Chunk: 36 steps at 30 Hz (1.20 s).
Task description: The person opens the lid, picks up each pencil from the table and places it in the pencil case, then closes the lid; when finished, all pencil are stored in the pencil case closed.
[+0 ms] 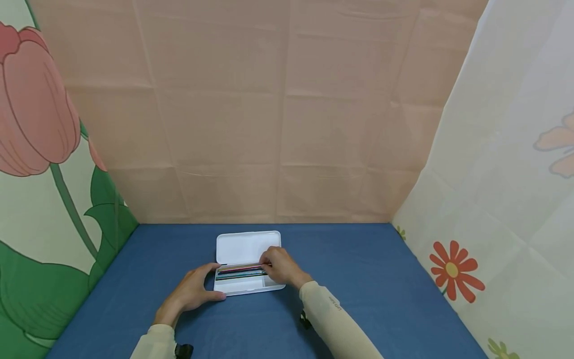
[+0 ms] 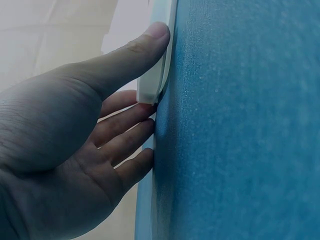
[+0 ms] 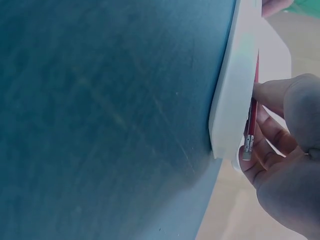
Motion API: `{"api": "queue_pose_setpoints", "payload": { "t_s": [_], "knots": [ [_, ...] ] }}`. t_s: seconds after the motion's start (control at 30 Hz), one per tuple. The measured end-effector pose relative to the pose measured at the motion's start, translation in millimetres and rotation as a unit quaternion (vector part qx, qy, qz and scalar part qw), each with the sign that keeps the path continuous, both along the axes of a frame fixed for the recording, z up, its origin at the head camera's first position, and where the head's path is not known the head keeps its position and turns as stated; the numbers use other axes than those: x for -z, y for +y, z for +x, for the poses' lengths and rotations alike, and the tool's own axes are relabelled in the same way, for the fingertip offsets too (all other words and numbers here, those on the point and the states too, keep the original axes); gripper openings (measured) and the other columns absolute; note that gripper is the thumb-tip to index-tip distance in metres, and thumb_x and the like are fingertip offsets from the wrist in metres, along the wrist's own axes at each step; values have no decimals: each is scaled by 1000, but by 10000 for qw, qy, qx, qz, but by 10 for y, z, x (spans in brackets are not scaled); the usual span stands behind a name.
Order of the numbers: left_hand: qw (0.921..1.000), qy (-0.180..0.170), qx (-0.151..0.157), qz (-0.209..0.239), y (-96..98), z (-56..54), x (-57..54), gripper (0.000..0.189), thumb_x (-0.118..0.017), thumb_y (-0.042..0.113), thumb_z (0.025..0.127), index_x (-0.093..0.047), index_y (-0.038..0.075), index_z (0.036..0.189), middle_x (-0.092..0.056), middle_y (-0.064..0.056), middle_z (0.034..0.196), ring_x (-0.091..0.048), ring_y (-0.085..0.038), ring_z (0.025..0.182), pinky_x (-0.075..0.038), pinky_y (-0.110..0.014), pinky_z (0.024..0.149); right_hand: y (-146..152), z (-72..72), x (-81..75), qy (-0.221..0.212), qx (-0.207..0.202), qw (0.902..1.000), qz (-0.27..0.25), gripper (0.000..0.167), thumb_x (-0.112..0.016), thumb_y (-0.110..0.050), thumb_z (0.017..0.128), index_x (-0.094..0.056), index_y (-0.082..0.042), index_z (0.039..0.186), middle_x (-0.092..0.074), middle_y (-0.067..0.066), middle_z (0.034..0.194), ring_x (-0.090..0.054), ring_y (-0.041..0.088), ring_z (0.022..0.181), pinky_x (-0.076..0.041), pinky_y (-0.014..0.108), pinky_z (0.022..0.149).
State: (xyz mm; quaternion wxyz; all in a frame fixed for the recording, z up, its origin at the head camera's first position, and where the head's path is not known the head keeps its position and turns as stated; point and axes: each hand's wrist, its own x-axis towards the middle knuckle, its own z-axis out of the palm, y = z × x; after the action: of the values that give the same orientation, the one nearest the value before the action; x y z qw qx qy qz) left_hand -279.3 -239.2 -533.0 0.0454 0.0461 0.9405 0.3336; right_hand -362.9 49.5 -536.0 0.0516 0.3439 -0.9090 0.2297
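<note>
A white pencil case [image 1: 242,287] lies open on the blue table, its lid [image 1: 244,247] tipped back on the far side. Several coloured pencils [image 1: 236,274] lie side by side in its tray. My left hand [image 1: 190,290] holds the case's left end, thumb on the front wall and index finger at the back corner. That thumb against the white wall [image 2: 149,89] also shows in the left wrist view. Over the right part of the tray, my right hand [image 1: 281,267] pinches a red pencil [image 3: 253,115] with a white eraser and metal band.
The blue tabletop [image 1: 358,279] surrounds the case. A plain tan backdrop [image 1: 278,124] rises along the far edge. Printed cloths with a pink tulip [image 1: 40,99] and a red flower [image 1: 453,270] hang at the left and right sides.
</note>
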Motion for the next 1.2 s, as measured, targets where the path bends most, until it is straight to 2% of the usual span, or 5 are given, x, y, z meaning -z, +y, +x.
{"api": "queue_pose_setpoints", "payload": {
  "t_s": [0.33,0.6,0.83,1.07,1.2],
  "knots": [
    [10000,-8,-27,-2,-3,-7,23,97,-104,38,82,-58,5,161,-55,-30,168,-49,-57,157,-41,-80,127,-30,19,0,-118,-29,9999,32,11,-77,-5,105,-87,-9,108,-77,3,98,-64,7,88,-61,23,86],
    [10000,16,-14,5,9,7,-19,97,-104,38,82,-58,5,161,-55,-29,168,-49,-56,157,-41,-79,127,-41,-6,32,-31,-5,9999,105,12,-78,-6,104,-89,-10,108,-78,3,97,-65,8,88,-60,22,85],
    [10000,85,5,21,-39,-24,73,99,-105,44,79,-60,4,158,-57,-31,165,-52,-58,153,-42,-80,124,-46,-1,27,-106,38,9998,141,12,-78,-7,104,-89,-11,110,-78,2,99,-65,7,91,-61,23,87],
    [10000,-48,-19,15,-10,-13,12,99,-105,39,80,-58,4,161,-53,-31,169,-48,-57,158,-41,-79,127,-42,19,14,-284,60,9996,69,14,-77,-7,106,-89,-11,111,-78,1,101,-62,6,90,-59,21,86],
    [10000,-71,-50,4,-7,-15,10,99,-104,38,81,-58,4,161,-53,-31,169,-48,-58,158,-40,-79,128,-24,24,-6,-197,9,9998,46,13,-77,-7,105,-88,-11,111,-77,1,99,-62,6,89,-59,22,86]
  ]
}}
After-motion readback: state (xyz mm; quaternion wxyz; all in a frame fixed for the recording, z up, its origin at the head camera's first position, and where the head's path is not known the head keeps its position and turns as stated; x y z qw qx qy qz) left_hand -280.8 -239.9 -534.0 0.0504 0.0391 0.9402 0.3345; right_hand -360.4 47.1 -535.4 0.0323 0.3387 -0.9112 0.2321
